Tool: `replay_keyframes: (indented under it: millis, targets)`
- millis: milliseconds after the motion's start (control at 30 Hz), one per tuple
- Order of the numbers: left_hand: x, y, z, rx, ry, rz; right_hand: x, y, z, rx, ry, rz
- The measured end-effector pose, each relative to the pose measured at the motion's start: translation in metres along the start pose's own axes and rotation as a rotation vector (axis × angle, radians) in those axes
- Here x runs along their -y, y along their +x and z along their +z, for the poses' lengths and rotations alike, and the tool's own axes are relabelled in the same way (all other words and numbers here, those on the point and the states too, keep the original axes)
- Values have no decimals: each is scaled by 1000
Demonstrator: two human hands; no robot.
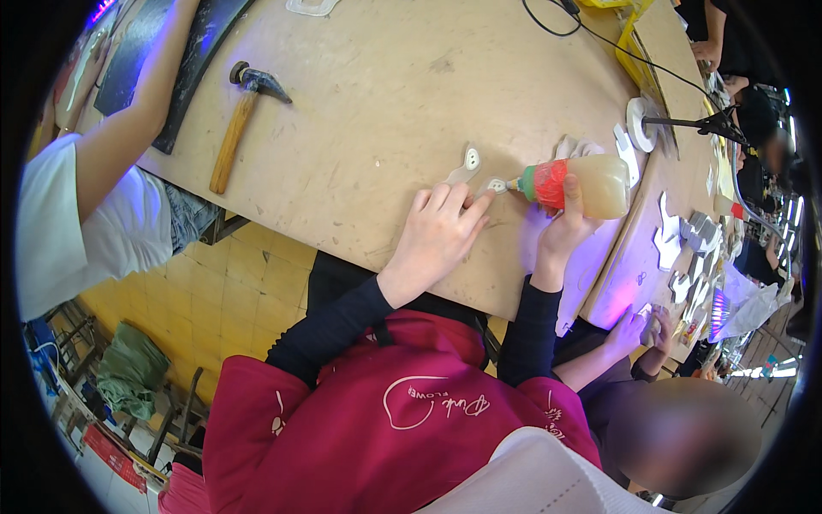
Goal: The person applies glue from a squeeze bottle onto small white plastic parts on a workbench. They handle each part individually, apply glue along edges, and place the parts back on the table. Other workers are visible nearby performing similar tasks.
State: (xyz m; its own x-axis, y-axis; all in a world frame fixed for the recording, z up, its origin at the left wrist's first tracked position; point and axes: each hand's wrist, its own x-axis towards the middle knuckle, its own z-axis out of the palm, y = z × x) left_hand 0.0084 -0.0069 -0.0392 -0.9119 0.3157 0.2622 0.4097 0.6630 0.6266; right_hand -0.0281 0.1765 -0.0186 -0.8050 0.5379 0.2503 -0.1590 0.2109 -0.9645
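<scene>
Spanning most of the view, the wooden table [385,77] carries everything in hand. A hammer [240,120] with a wooden handle lies well apart from the hands, toward the far left, near a dark curved strip [199,64] and another person's bare arm [128,128]. A co-worker's hands [642,330] are busy at the table's right edge, close to a scatter of white cut-out pieces [685,240].

The right hand [561,231] comes up from the lower edge with its fingers wrapped firmly around a soft plastic glue bottle [575,184], which lies almost flat and points left, its red band and nozzle toward the other hand. The left hand [437,236] rests palm down on the table, fingers together and stretched forward, the tips pressing on a small pale flat piece [495,184]. The bottle's nozzle touches this piece. A second small pale piece [467,163] lies just beside it, farther from the person.
</scene>
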Motion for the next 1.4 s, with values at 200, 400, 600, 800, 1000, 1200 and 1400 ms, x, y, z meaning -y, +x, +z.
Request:
replay_keyframes:
  millis: [200, 400, 600, 800, 1000, 1200, 1400]
  targets:
    - [0, 0, 0, 6, 0, 3, -5, 1, 3, -40, -9, -48]
    - [1, -1, 0, -9, 4, 19, -4, 4, 8, -16, -40, -68]
    - [2, -1, 1, -12, 5, 22, 1, 3, 9, 70, -15, 45]
    - [1, -1, 0, -18, -26, 11, -3, 6, 14, 86, -61, -67]
    - [2, -2, 1, -36, -58, -1, -6, 3, 17, 114, -116, -95]
    - [6, -3, 0, -154, -297, -77, -3, -3, 18, 151, -135, -77]
    - [8, 1, -10, -265, -599, -278, 1, -7, 15, 155, -37, 46]
